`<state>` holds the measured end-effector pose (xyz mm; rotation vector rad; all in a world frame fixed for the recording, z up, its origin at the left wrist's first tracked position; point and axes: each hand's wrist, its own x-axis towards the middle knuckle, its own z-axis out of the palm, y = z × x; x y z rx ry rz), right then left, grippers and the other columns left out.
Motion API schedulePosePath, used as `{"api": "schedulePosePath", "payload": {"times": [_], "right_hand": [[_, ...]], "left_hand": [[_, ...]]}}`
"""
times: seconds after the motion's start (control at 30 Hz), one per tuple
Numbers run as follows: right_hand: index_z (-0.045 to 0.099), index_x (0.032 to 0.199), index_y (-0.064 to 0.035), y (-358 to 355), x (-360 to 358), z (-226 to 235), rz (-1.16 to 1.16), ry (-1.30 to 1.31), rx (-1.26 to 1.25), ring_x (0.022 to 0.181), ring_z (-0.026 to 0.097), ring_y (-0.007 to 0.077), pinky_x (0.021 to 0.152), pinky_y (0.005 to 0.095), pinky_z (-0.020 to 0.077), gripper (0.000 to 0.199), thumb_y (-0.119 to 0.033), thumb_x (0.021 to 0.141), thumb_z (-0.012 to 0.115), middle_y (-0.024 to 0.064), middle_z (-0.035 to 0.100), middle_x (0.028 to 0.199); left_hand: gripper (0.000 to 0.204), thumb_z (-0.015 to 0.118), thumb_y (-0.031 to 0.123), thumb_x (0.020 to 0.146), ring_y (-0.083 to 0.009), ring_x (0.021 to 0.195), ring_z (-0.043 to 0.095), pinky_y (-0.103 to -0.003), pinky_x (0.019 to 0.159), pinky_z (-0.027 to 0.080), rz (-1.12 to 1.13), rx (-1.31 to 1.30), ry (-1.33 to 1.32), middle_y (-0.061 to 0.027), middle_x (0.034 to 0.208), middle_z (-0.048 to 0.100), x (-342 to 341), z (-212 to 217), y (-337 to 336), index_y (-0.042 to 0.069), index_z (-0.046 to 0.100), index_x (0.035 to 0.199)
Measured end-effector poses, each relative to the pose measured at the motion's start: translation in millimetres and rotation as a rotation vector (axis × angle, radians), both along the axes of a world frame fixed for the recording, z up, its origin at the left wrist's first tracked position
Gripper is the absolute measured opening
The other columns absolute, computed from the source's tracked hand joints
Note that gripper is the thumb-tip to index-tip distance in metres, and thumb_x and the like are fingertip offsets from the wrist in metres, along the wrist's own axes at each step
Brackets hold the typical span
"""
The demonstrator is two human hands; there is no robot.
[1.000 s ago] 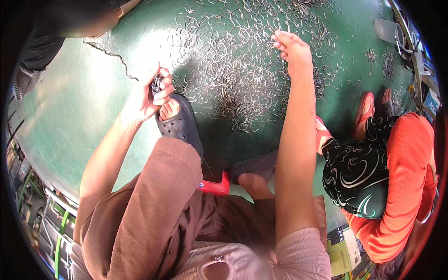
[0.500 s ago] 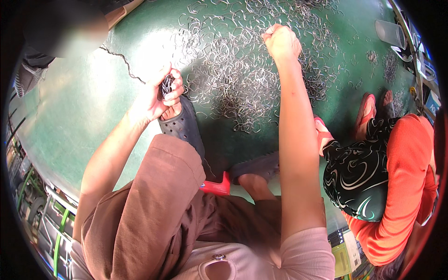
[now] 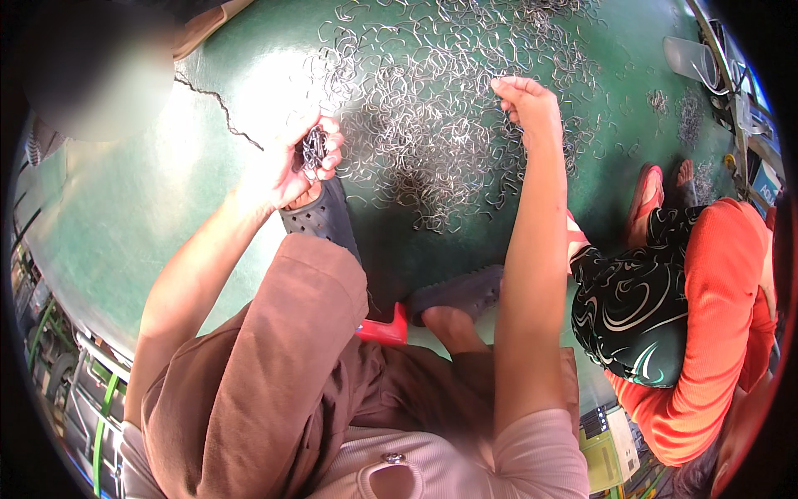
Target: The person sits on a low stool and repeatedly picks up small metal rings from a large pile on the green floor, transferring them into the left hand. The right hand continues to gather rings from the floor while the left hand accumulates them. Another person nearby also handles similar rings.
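Observation:
My left hand is closed around a dark clump of bent wire hooks, held just above my left shoe. My right hand hovers over the right part of a wide scatter of silvery bent wire hooks on the green floor. Its thumb and forefinger are pinched together, the other fingers curled; what they hold, if anything, is too small to make out. The hooks lie thickest in the middle of the scatter, between my two hands.
At right another person in a red top and patterned black trousers sits close to my right arm. Past them lie small hook piles and a clear plastic container. A red stool shows beneath me. A crack runs across the floor.
My right hand has come back toward me and slightly right, its fist loosening into a pinch. My left hand has turned, showing more of the clump of hooks.

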<state>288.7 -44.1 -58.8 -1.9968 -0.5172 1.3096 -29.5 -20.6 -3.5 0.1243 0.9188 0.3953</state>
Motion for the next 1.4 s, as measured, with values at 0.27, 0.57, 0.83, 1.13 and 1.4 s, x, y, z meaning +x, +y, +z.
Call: {"api": "schedulePosePath", "payload": {"times": [0.27,0.57,0.83,1.13,1.4], "right_hand": [[0.064,0.088,-0.0036,-25.7,-46.4,33.0,-0.238,0.413,0.272,0.064,0.056,0.0077,0.053,0.0181,0.0411,0.013,-0.007,0.076,0.070,0.0028,0.064,0.079],[0.063,0.090,-0.0037,-34.2,-103.7,37.6,0.190,-0.421,0.439,0.088,0.060,0.0218,0.071,0.0362,0.0470,0.016,-0.014,0.078,0.065,0.0069,0.061,0.097],[0.049,0.123,-0.0109,-81.3,-127.6,4.5,0.770,-0.711,0.326,0.128,0.033,0.0294,0.104,0.0546,0.0226,0.046,-0.025,0.081,0.061,0.0136,0.036,0.136],[0.064,0.081,-0.0150,-23.7,-49.8,-25.2,0.144,-0.819,0.069,0.080,0.058,0.0231,0.073,0.0416,0.0401,0.014,-0.028,0.075,0.066,0.0024,0.059,0.081],[0.068,0.078,-0.0026,-15.1,-37.0,-18.8,-0.013,-0.292,0.101,0.061,0.058,0.0164,0.056,0.0279,0.0440,0.021,-0.023,0.074,0.068,0.0053,0.065,0.068]], "left_hand": [[0.036,0.042,0.034,0.095,-0.0202,0.082,0.064,-0.031,0.070,0.055,-0.138,0.057,-0.116,-0.0098,0.090,0.062,8.1,-18.8,1.5,0.001,0.057,0.100],[0.037,0.039,0.039,0.095,-0.0141,0.070,0.056,-0.022,0.052,0.048,-0.236,0.046,0.012,-0.0063,0.084,0.057,32.3,-4.7,-4.6,0.005,0.054,0.090],[0.033,0.043,0.038,0.094,-0.0167,0.067,0.056,-0.026,0.055,0.050,-0.066,-0.028,0.013,-0.0078,0.082,0.057,20.0,-4.9,-3.6,0.006,0.053,0.090],[0.030,0.043,0.036,0.094,-0.0191,0.074,0.056,-0.029,0.061,0.051,-0.024,-0.005,-0.057,-0.0086,0.085,0.054,6.8,-6.4,3.7,0.007,0.052,0.090],[0.031,0.043,0.036,0.094,-0.0192,0.073,0.056,-0.029,0.061,0.052,-0.030,0.001,-0.054,-0.0088,0.084,0.054,9.0,-4.1,5.6,0.006,0.052,0.090]]}}
